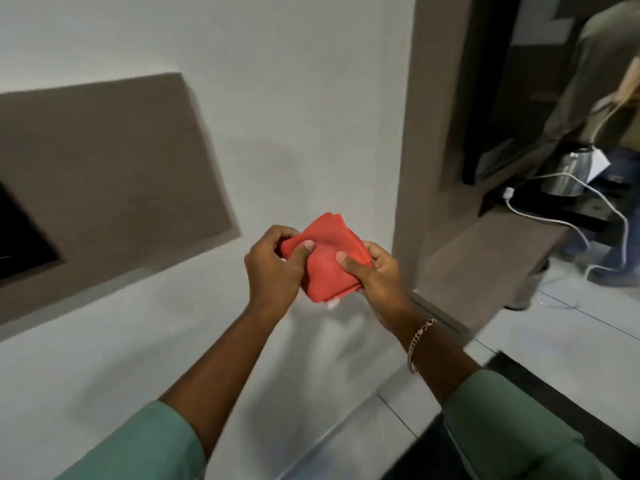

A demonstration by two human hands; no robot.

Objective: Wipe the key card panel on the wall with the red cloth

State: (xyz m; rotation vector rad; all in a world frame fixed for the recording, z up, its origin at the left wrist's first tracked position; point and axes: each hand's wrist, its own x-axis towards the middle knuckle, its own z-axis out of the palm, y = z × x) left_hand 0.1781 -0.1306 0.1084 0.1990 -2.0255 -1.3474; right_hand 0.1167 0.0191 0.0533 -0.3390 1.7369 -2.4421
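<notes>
A folded red cloth is held between both hands in front of a white wall. My left hand pinches its left edge, thumb on top. My right hand, with a chain bracelet at the wrist, grips its right edge. A small white tag shows at the cloth's bottom corner. No key card panel shows in this view. A brown rectangular panel is set in the wall at left, with a black inset at its left edge.
A brown wall column stands to the right. Beyond it a counter carries a metal kettle and a white cable. Another person stands at far right. A tiled floor and a dark mat lie below.
</notes>
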